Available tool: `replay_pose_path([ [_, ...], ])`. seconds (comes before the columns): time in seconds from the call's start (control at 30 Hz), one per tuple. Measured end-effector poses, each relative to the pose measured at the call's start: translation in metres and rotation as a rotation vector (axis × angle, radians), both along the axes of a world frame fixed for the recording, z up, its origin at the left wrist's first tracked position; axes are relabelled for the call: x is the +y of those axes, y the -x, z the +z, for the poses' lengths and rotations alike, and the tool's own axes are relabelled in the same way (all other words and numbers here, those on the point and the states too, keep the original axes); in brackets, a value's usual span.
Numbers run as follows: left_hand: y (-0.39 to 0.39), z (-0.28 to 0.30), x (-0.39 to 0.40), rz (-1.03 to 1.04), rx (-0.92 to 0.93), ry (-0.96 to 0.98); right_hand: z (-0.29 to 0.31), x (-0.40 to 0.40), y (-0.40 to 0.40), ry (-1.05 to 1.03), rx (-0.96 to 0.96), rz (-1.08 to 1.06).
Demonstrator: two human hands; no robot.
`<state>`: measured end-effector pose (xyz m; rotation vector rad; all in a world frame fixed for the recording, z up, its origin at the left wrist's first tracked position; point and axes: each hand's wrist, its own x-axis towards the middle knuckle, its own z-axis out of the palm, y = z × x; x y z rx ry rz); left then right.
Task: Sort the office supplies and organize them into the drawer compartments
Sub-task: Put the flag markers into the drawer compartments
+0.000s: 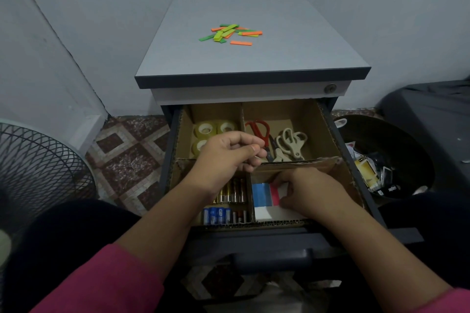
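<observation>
In the open grey drawer [338, 140], the right hand [309, 192] pinches a red sticky pad [275, 192] in the near right cardboard compartment, beside one blue pad [260, 194]. The near left compartment holds cylindrical batteries [225, 207], too many to count surely. The left hand [226, 154] hovers above with curled fingers, holding nothing visible. Farther lie three clear tape rolls [204, 129] and three scissors [279, 141]. On the cabinet top [292, 46] lies a pile of green and orange strips [230, 33].
</observation>
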<state>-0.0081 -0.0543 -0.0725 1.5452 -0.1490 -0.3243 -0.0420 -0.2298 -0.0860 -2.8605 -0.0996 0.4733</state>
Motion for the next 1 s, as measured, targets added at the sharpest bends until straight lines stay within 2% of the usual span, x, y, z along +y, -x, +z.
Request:
replay_pose_path([
  [0.43, 0.002, 0.0, -0.001, -0.001, -0.01, -0.007, 0.003, 0.003, -0.001, 0.046, -0.021, 0.045],
  [0.53, 0.002, 0.001, -0.001, 0.001, -0.003, -0.003, 0.009, -0.003, 0.0, 0.066, 0.018, -0.017],
  [0.7, 0.002, 0.001, 0.001, -0.002, 0.002, -0.003, 0.017, -0.02, 0.004, 0.241, 0.041, -0.205],
  [0.8, 0.002, 0.001, -0.001, -0.01, 0.001, -0.003, 0.017, -0.021, 0.007, 0.234, 0.099, -0.192],
  [1.0, 0.002, 0.003, 0.0, -0.004, -0.005, -0.007, 0.017, -0.018, 0.005, 0.23, 0.09, -0.167],
])
